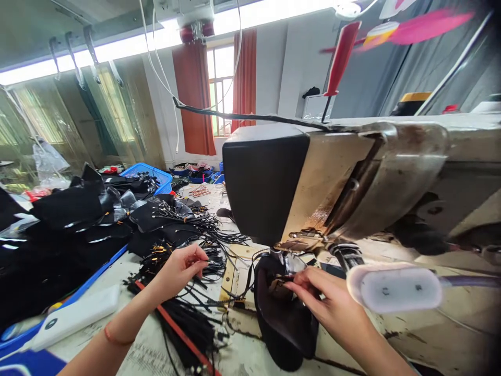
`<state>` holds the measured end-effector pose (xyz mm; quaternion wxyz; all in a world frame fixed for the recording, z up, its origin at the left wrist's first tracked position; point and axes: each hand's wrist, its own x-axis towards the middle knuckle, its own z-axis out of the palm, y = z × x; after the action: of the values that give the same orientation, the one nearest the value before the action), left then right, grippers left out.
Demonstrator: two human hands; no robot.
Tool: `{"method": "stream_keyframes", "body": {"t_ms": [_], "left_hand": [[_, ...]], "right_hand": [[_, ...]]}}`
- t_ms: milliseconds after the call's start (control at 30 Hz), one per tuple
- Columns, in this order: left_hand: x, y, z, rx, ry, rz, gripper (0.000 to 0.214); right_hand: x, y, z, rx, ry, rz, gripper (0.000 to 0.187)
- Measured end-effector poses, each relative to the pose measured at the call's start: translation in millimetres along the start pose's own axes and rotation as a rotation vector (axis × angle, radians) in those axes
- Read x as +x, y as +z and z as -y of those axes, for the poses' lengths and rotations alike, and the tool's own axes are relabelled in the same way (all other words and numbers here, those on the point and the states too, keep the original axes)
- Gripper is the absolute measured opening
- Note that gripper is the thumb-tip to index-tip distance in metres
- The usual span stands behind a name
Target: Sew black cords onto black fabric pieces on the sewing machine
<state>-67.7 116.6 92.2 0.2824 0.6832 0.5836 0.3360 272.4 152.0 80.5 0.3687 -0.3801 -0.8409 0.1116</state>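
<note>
My left hand (180, 269) is pinched on a thin black cord from the heap of black cords (188, 245) lying on the table. My right hand (324, 300) presses its fingers on a dark, curved leather piece (282, 318) that sits on the post of the sewing machine (313, 183), just under the needle area (284, 258). Its fingertips pinch the piece's upper edge. A small white lamp head (395, 287) juts out over my right wrist.
Piles of black material (58, 224) fill a blue tray (90, 279) at the left. A white flat device (74, 316) and a red rod (176, 331) lie near my left forearm. Blue bins (151, 172) stand farther back. A red-handled screwdriver (340, 62) stands on the machine.
</note>
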Motion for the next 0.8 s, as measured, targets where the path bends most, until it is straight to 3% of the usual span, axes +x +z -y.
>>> {"method": "stream_keyframes", "body": {"t_ms": [133,233,267,333,400,467,533,633,700,800], "left_hand": [[-11,-4.7,-3,0.090,0.044,0.104,0.018],[-25,-19.4,16,0.212,0.019,0.184,0.021],[-31,-25.3,26,0.260,-0.008,0.204,0.021],[-46,-35.4,49,0.361,-0.067,0.245,0.022],[-60,-41.1,69,0.453,-0.103,0.259,0.029],[-71,-42.7,84,0.520,-0.100,0.245,0.031],[-78,-42.6,92,0.560,-0.072,0.234,0.029],[-85,-45.5,99,0.586,-0.018,0.232,0.026],[-89,-51.4,105,0.589,0.006,0.225,0.026],[-96,-63.9,115,0.582,0.017,0.197,0.027]], "right_hand": [[1,-7,7,0.015,-0.088,-0.071,0.026],[-10,-14,28,-0.076,-0.231,-0.265,0.004],[-14,-13,38,-0.089,-0.283,-0.285,0.006],[-22,-1,61,-0.021,-0.396,-0.171,0.014],[-23,25,84,0.085,-0.500,0.033,0.008],[-15,64,103,0.144,-0.491,0.154,0.014],[-2,108,116,0.151,-0.339,0.273,0.017],[17,166,125,0.044,-0.112,0.510,0.007],[24,192,129,0.029,-0.063,0.598,0.005],[30,204,133,0.073,-0.005,0.598,0.003]]}}
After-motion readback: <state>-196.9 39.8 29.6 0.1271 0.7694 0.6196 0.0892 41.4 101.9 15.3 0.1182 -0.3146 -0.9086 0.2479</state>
